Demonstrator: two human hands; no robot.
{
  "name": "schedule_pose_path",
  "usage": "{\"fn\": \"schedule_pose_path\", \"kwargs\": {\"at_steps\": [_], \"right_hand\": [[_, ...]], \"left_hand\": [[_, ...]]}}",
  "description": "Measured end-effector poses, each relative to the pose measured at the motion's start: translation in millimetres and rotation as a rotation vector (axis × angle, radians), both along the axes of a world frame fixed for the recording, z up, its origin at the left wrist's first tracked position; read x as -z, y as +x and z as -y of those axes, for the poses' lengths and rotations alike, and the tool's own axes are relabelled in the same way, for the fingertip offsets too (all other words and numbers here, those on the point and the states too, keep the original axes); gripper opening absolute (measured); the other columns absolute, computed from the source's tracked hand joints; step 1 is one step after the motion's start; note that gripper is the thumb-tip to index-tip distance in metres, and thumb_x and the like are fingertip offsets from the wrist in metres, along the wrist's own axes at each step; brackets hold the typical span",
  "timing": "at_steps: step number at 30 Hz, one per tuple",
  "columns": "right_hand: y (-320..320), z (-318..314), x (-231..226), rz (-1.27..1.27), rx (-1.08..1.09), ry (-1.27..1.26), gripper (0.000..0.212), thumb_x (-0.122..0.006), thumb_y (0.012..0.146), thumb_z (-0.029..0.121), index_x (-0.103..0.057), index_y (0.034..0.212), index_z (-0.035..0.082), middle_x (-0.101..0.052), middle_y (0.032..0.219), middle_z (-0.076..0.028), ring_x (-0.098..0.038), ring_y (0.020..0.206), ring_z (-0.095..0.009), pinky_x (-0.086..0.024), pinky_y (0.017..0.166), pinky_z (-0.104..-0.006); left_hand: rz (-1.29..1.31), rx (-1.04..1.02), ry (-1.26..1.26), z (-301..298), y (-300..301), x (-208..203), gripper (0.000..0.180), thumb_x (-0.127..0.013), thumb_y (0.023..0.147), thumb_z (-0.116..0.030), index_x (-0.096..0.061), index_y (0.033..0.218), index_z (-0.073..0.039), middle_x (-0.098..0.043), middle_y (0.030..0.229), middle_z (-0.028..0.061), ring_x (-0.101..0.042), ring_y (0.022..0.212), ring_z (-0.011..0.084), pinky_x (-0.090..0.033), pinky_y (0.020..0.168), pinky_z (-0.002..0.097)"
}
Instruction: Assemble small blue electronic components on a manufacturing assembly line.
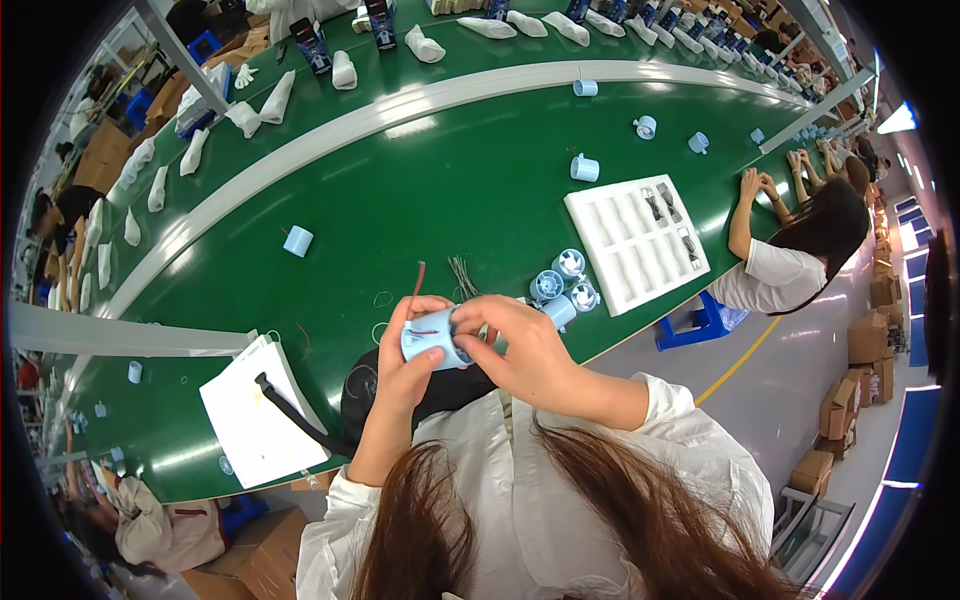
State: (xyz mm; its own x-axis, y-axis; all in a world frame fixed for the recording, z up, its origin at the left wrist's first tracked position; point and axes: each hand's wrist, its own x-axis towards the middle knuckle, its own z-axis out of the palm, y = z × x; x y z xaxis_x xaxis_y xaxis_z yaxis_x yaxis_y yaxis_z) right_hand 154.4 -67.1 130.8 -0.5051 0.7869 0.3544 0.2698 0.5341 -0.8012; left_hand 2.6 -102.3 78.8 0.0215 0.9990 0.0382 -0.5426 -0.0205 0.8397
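Note:
A light blue cylindrical housing point(424, 338) lies sideways above the table's near edge. Its left end rests in my left hand point(393, 372), whose fingers and thumb wrap round it. A red wire point(417, 281) sticks up beside the housing. My right hand point(530, 350) has its fingertips pinched together at the housing's right end; what they grip there is hidden. Just beyond my right hand sit several similar blue housings point(547, 286), some showing white fan blades inside. A bundle of thin wires point(461, 276) lies on the green table point(400, 210) past my hands.
Right of the housings is a white foam tray point(625, 245) with a few small dark parts. White sheets point(250, 425) with a black strap point(300, 425) lie left. A pale rail point(330, 130) curves across the table. A co-worker point(795, 250) sits at right; more housings point(298, 241) are scattered about.

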Motion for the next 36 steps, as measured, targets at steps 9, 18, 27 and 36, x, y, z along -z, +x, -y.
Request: {"fn": "schedule_pose_path", "kwargs": {"at_steps": [9,18,27,36], "right_hand": [[2.8,-4.6,5.4,-0.316,-0.037,-0.500,0.017,-0.054,0.078,-0.007,-0.053,0.094,-0.004,-0.051,0.098,-0.008,-0.060,0.087,-0.017,-0.049,0.079,-0.0285],[-0.5,-6.8,34.0,-0.573,-0.051,-0.636,0.019,-0.060,0.077,-0.002,-0.059,0.096,-0.002,-0.050,0.099,-0.009,-0.055,0.088,-0.013,-0.048,0.075,-0.0238],[6.1,-30.2,-0.4,-0.763,-0.079,-1.008,0.010,-0.055,0.084,0.003,-0.060,0.093,0.002,-0.062,0.087,-0.009,-0.057,0.063,-0.012,-0.048,0.059,-0.0229],[10.8,-36.6,-3.8,-0.313,-0.138,-0.744,0.009,-0.059,0.082,0.005,-0.064,0.089,0.001,-0.061,0.076,-0.003,-0.051,0.061,-0.003,-0.038,0.051,-0.0176]], "left_hand": [[-0.263,-0.044,0.050,0.9,0.2,-8.3,0.048,-0.067,0.067,-0.012,-0.047,0.110,-0.001,-0.044,0.111,0.0097,-0.048,0.103,0.0178,-0.039,0.089,0.0306],[-0.632,-0.216,0.037,1.0,7.6,-13.7,0.055,-0.074,0.061,0.003,-0.047,0.109,-0.001,-0.043,0.113,0.0084,-0.050,0.104,0.0169,-0.045,0.085,0.0295],[0.192,0.289,-0.386,6.1,0.5,15.2,0.058,-0.059,0.083,-0.024,-0.036,0.127,0.006,-0.051,0.118,0.0170,-0.054,0.106,0.0293,-0.046,0.087,0.0376],[-0.275,0.082,-0.153,4.5,13.8,6.1,0.059,-0.071,0.069,-0.008,-0.043,0.119,0.001,-0.054,0.107,0.0108,-0.056,0.095,0.0175,-0.046,0.081,0.0283]]}}
